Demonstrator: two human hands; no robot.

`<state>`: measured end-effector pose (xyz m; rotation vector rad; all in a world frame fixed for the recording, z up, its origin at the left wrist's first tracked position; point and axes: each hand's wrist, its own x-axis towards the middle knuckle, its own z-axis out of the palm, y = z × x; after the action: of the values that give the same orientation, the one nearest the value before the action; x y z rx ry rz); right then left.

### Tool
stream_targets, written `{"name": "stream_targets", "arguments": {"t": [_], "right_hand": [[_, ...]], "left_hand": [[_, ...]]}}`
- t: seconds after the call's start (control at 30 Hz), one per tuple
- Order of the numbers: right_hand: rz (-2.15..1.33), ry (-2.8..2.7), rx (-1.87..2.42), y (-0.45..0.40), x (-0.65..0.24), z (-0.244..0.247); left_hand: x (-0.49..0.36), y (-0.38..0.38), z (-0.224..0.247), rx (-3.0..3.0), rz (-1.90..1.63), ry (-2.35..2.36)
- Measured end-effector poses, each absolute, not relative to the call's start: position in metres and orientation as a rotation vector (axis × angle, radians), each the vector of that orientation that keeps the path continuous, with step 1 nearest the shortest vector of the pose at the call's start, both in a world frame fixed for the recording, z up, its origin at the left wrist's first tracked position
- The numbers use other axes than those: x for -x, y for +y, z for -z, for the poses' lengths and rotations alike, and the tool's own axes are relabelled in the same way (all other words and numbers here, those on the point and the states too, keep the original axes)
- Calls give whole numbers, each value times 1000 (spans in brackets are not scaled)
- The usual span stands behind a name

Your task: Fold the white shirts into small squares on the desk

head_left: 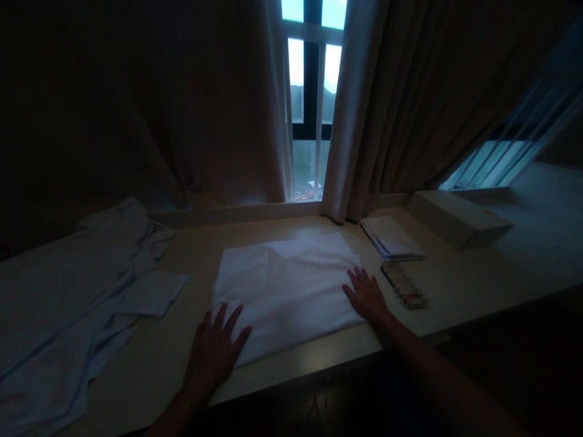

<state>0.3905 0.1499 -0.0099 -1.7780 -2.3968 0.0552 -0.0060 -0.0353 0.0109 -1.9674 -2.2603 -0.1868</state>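
A white cloth (282,291) lies spread flat on the pale ledge (310,359) in front of me. My left hand (217,340) rests at its near left corner, fingers spread. On the cloth's right edge lies my right hand (365,294), palm down with the fingers apart. Neither hand grips anything. To the right, a small stack of folded white cloths (394,238) sits behind a dark-edged flat object (403,285), which is blurred by pixels.
At the left, a loose heap of white cloths (82,303) covers much of the ledge. A pale box (460,218) stands at the back right. Long curtains (355,121) hang behind the ledge, around a narrow window (312,91). The ledge's front edge drops into darkness.
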Motion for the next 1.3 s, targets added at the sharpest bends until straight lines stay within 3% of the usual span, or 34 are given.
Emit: {"name": "stream_targets", "arguments": {"t": [0.7, 0.83, 1.0, 1.1, 1.3], "right_hand": [[-119, -2408, 1822, 171, -383, 2], [-166, -2395, 1708, 150, -321, -20], [-332, -2648, 967, 63, -178, -30], [-368, -2585, 900, 32, -132, -25], [-409, -2588, 1109, 76, -207, -10]], "left_hand": [[15, -7, -1, 1963, 154, -2234], [15, -7, -2, 1984, 103, -2210], [23, -6, 7, 1994, 99, -2188], [28, -7, 11, 2017, 56, -2161], [19, -4, 7, 1936, 70, -2212]]}}
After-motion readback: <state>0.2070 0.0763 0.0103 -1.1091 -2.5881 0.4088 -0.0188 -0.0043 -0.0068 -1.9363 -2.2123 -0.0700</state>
